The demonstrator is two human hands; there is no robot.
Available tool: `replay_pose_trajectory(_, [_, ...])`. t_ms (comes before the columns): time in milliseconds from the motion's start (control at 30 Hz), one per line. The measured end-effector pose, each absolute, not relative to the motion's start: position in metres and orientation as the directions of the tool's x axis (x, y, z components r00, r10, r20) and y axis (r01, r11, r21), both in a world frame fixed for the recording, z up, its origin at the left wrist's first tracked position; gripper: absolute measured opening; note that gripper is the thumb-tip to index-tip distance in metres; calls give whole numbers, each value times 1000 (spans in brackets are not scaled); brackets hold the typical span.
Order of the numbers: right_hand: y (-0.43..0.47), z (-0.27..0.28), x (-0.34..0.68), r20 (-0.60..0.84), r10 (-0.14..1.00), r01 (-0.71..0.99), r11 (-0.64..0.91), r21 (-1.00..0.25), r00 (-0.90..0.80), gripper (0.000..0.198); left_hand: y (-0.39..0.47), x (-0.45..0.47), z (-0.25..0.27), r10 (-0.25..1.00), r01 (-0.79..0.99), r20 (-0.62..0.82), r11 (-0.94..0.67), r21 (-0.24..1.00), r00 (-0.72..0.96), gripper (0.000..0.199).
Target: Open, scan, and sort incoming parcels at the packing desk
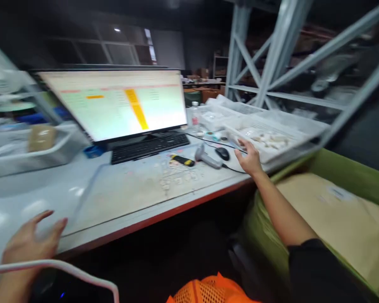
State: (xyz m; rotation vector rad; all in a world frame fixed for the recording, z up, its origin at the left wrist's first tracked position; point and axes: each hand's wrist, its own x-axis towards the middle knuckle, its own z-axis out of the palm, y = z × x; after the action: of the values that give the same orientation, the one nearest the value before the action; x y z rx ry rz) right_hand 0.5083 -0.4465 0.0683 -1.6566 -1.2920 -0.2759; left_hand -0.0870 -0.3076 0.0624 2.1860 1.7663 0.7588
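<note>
The person's left hand (34,237) hangs above the near left part of the long, pale counter (50,185) with a reddish front edge, its grip released, thumb and fingers apart around nothing. A whitish, rounded cable (82,271) crosses in front of that wrist. The right hand (249,160) reaches out over the counter's right side, its grip likewise loose and fingers spread; whether it touches the surface, I cannot tell. Just left of it lies the small black computer mouse (222,153), and beyond that the grey handheld scanner (207,156) with a black cord, both on the counter. Farther left come a black-and-yellow cutter (182,160) and a black keyboard (150,147) before a wide, lit monitor (113,113). Small pale pieces (270,139) lie in a white plastic tray (271,155) beside the right hand.
</note>
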Motion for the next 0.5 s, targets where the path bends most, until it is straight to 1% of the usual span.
replay_pose_trajectory(33, [-421, 60, 510, 628, 697, 862, 28, -506, 346, 58, -301, -119, 42, 950, 867, 309, -111, 485, -51, 49])
replay_pose_trajectory(67, [-399, 52, 514, 583, 751, 879, 5, -476, 311, 58, -297, -141, 21, 936, 869, 329, -60, 490, -121, 52])
replay_pose_trajectory(100, [-379, 44, 519, 530, 801, 895, -18, -445, 280, 58, -295, -155, 2, 919, 875, 370, -65, 479, -134, 54])
replay_pose_trajectory(167, [-348, 26, 533, 449, 846, 911, -97, -401, 287, 58, -292, -163, -26, 882, 887, 447, -80, 454, -149, 58])
replay_pose_trajectory(200, [-337, 17, 542, 422, 853, 912, -139, -386, 308, 58, -291, -160, -35, 864, 890, 477, -82, 449, -161, 59])
replay_pose_trajectory(233, [-329, 7, 550, 408, 862, 918, -147, -368, 302, 61, -289, -157, -40, 846, 890, 503, -79, 449, -179, 58])
replay_pose_trajectory(300, [-320, -13, 564, 428, 851, 920, -146, -365, 305, 65, -288, -153, -44, 812, 886, 546, -84, 456, -205, 54])
replay_pose_trajectory(367, [-318, -31, 573, 467, 828, 918, -131, -375, 309, 67, -288, -155, -46, 791, 887, 580, -112, 449, -194, 51])
replay_pose_trajectory(500, [-317, -51, 585, 483, 819, 915, -119, -385, 310, 68, -290, -162, -50, 791, 889, 594, -154, 432, -151, 50])
